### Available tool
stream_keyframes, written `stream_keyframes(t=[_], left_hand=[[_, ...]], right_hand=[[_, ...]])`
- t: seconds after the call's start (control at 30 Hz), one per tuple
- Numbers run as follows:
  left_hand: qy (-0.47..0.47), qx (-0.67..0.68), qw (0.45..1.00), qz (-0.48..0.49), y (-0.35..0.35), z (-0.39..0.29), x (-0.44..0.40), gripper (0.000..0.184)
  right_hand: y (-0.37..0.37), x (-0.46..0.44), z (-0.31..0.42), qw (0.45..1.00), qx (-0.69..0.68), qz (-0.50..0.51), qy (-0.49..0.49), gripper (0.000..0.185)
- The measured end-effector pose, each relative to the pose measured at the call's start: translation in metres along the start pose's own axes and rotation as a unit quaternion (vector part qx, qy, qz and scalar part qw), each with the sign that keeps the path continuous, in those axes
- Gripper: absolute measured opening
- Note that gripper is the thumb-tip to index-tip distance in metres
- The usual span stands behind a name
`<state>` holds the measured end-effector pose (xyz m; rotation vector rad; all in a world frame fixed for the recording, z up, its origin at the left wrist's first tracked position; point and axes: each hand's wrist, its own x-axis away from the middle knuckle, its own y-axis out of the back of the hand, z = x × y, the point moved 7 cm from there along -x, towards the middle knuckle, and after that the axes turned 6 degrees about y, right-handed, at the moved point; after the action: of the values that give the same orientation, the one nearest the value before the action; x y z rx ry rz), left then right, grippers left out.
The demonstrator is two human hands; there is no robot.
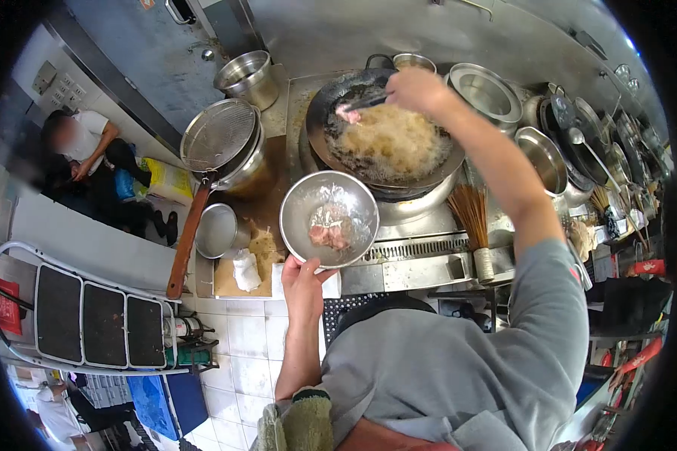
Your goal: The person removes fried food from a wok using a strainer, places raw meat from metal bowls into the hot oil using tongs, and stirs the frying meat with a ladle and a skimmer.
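Pinching the near rim of a steel bowl, the left hand holds it — probably light, best gripped there. Inside lies meat, likely soft, slippery. Beyond, above the bubbling wok, the right hand clasps a dark tool — pink piece at its tip.

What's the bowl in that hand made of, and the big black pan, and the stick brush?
The bowl looks like stainless steel: smooth, silvery, shiny.
The big black pan seems metal too, maybe iron: dark and dull.
The stick brush looks like bamboo or wood: thin, stiff brown strands.
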<state>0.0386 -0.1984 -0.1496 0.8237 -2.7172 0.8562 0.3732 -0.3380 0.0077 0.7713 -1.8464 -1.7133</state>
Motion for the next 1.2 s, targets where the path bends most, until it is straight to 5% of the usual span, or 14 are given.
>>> stream_keyframes(t=[0.13,0.33,0.47,0.53,0.6,0.77,1.03,1.2], left_hand=[[-0.002,0.008,1.000,-0.010,0.010,-0.005,0.011,0.015],[-0.027,0.035,0.999,0.013,0.028,-0.013,0.019,0.009],[-0.039,0.022,0.998,0.040,0.023,-0.023,0.007,0.008],[-0.032,0.012,0.998,0.061,0.014,-0.028,-0.004,0.011],[-0.095,-0.016,0.991,0.088,0.004,-0.030,-0.018,0.013],[-0.062,0.016,0.982,0.177,-0.043,-0.015,-0.022,0.015],[-0.042,0.005,0.991,0.130,-0.052,0.017,-0.024,0.012],[-0.034,0.019,0.993,0.109,-0.057,0.011,-0.007,0.005]], right_hand=[[-0.072,-0.047,0.007,0.998,-0.018,0.029,-0.057,0.032],[-0.028,-0.031,-0.037,0.980,-0.133,-0.010,-0.145,0.041],[0.070,0.076,-0.030,0.973,-0.128,-0.186,-0.037,0.040],[0.098,0.134,0.013,0.980,-0.161,-0.116,-0.007,0.035],[0.096,0.173,0.061,0.980,-0.133,-0.070,0.130,0.033],[0.035,0.203,0.119,0.988,0.059,0.026,0.142,0.021],[0.113,0.218,0.031,0.995,0.017,-0.095,0.026,0.020],[0.085,0.174,-0.051,0.998,0.021,-0.049,-0.035,0.023]])
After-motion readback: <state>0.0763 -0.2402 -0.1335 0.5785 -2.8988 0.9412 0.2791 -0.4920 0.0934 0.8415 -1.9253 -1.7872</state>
